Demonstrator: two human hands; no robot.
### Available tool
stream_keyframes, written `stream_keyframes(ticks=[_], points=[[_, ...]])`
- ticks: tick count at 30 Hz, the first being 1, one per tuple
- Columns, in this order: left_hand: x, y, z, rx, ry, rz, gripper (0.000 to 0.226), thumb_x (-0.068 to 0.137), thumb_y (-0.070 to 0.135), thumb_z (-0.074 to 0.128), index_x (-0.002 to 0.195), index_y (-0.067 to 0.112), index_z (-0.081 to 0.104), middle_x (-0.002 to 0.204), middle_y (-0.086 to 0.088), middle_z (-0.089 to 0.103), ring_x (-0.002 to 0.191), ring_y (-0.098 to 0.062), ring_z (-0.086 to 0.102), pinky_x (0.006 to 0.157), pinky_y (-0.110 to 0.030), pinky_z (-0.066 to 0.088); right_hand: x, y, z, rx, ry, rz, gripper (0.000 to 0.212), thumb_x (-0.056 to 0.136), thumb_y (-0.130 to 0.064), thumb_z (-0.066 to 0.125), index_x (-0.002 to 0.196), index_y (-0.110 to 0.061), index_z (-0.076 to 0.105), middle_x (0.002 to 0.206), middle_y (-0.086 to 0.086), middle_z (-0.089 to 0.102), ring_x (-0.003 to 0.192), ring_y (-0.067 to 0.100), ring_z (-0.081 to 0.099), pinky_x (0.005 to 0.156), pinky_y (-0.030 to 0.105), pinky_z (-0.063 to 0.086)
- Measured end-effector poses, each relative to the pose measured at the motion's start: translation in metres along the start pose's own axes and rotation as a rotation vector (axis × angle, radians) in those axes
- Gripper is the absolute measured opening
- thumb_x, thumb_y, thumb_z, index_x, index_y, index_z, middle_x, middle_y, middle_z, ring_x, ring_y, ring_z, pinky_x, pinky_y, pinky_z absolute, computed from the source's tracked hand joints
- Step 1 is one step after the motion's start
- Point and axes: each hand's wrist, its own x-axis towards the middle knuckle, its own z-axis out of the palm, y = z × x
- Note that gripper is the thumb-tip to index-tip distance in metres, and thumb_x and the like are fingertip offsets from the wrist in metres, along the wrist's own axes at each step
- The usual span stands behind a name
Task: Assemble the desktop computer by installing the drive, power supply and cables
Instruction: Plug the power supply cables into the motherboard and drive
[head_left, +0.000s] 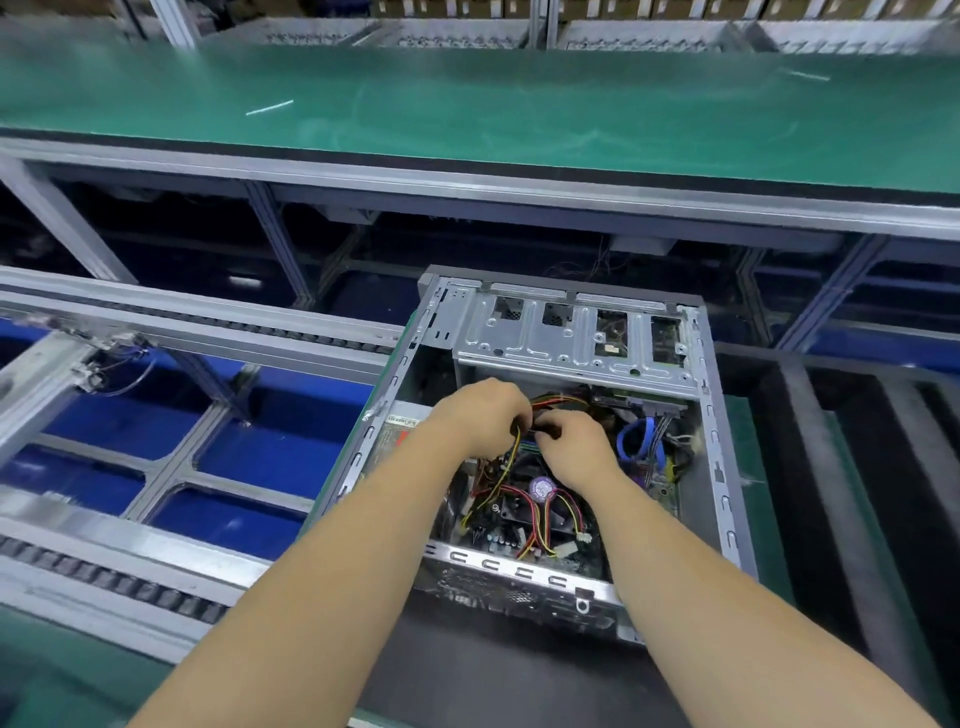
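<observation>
A: What is seen at the left?

B: A roller conveyor (130, 582) over blue bins (228, 514). Beside it, an open computer case (719, 467) is laid on its side.

A: And the hands?

B: Inside the case, the left hand (480, 415) is curled around a bundle of coloured cables (506, 467). The right hand (574, 449), touching it, pinches a small black connector (540, 430). A blue cable (631, 441) is coiled further right.

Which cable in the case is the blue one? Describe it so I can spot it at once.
Find the open case lying on its side in front of the person. Look under the silver drive cage, just right of the right hand. The blue cable curls there in a loop, flat and plain blue, while the wires around it are thin and red, yellow or black.
</observation>
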Motion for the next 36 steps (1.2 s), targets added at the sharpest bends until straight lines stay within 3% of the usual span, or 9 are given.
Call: stream_keyframes(ticks=[4, 10, 14, 19, 21, 25, 29, 32, 36], points=[[0.004, -0.001, -0.006, -0.023, -0.015, 0.052, 0.024, 0.093, 0.036, 0.067, 0.112, 0.024, 0.075, 0.108, 0.000, 0.070, 0.102, -0.021, 0.061, 0.089, -0.038, 0.052, -0.004, -0.001, -0.005, 0.124, 0.020, 0.010, 0.023, 0.095, -0.021, 0.056, 0.108, -0.020, 0.075, 0.111, -0.005, 0.070, 0.098, 0.014, 0.058, 0.080, 0.025, 0.040], [0.011, 0.000, -0.006, -0.039, 0.133, 0.049, 0.025, 0.100, 0.028, 0.052, 0.107, 0.019, 0.075, 0.100, -0.004, 0.070, 0.092, -0.025, 0.061, 0.074, -0.033, 0.047, -0.013, -0.010, -0.025, 0.402, 0.013, 0.006, 0.021, 0.097, -0.025, 0.059, 0.082, -0.023, 0.074, 0.074, -0.004, 0.071, 0.075, 0.015, 0.063, 0.072, 0.031, 0.049], [0.011, -0.005, -0.005, -0.080, 0.162, 0.050, 0.026, 0.100, 0.025, 0.050, 0.100, 0.012, 0.073, 0.093, -0.007, 0.071, 0.087, -0.028, 0.063, 0.074, -0.040, 0.053, -0.025, -0.014, -0.036, 0.578, -0.109, 0.059, 0.039, 0.094, -0.045, 0.061, 0.075, -0.015, 0.077, 0.072, 0.002, 0.073, 0.062, 0.013, 0.057, 0.064, 0.024, 0.044], [0.013, -0.003, 0.000, -0.121, 0.253, -0.020, 0.026, 0.100, 0.030, 0.050, 0.093, 0.017, 0.071, 0.082, -0.003, 0.066, 0.078, -0.029, 0.060, 0.060, -0.032, 0.043, -0.034, -0.027, -0.035, 0.401, -0.236, -0.001, 0.050, 0.075, -0.068, 0.066, 0.071, -0.019, 0.074, 0.063, -0.005, 0.070, 0.054, 0.003, 0.057, 0.054, 0.012, 0.043], [0.012, -0.004, 0.001, -0.152, 0.332, -0.029, 0.030, 0.100, 0.037, 0.050, 0.100, 0.020, 0.074, 0.083, -0.001, 0.066, 0.077, -0.026, 0.060, 0.062, -0.034, 0.048, -0.036, -0.034, -0.029, 0.322, -0.326, -0.038, 0.047, 0.070, -0.062, 0.073, 0.080, -0.016, 0.072, 0.068, -0.004, 0.071, 0.054, 0.004, 0.057, 0.053, 0.015, 0.044], [0.008, -0.007, 0.003, -0.197, 0.361, 0.029, 0.025, 0.099, 0.038, 0.053, 0.097, 0.024, 0.073, 0.071, 0.009, 0.057, 0.074, -0.023, 0.058, 0.057, -0.030, 0.040, -0.039, -0.034, -0.028, 0.464, -0.314, -0.030, 0.025, 0.090, -0.043, 0.068, 0.086, -0.019, 0.074, 0.079, 0.007, 0.075, 0.059, 0.016, 0.059, 0.051, 0.028, 0.048], [0.006, -0.006, 0.004, -0.150, 0.276, 0.159, 0.029, 0.101, 0.038, 0.048, 0.121, 0.027, 0.066, 0.109, 0.002, 0.070, 0.104, -0.023, 0.062, 0.081, -0.037, 0.050, -0.038, -0.022, -0.037, 0.500, -0.202, 0.026, 0.038, 0.092, -0.049, 0.062, 0.075, -0.015, 0.071, 0.069, 0.007, 0.072, 0.054, 0.009, 0.055, 0.052, 0.025, 0.044], [0.006, -0.003, 0.004, -0.074, 0.176, 0.284, 0.037, 0.104, 0.038, 0.043, 0.137, 0.026, 0.057, 0.131, 0.002, 0.063, 0.120, -0.019, 0.055, 0.099, -0.040, 0.045, -0.040, -0.016, -0.040, 0.509, -0.154, 0.058, 0.040, 0.087, -0.052, 0.066, 0.066, -0.018, 0.070, 0.065, 0.006, 0.071, 0.052, 0.009, 0.054, 0.046, 0.019, 0.040], [0.006, -0.004, 0.005, -0.101, 0.331, 0.197, 0.027, 0.105, 0.034, 0.042, 0.108, 0.019, 0.064, 0.102, -0.001, 0.064, 0.093, -0.026, 0.061, 0.079, -0.042, 0.051, -0.039, -0.012, -0.041, 0.531, -0.171, 0.045, 0.027, 0.083, -0.039, 0.075, 0.075, -0.014, 0.071, 0.067, 0.004, 0.070, 0.057, 0.011, 0.056, 0.051, 0.026, 0.044]])
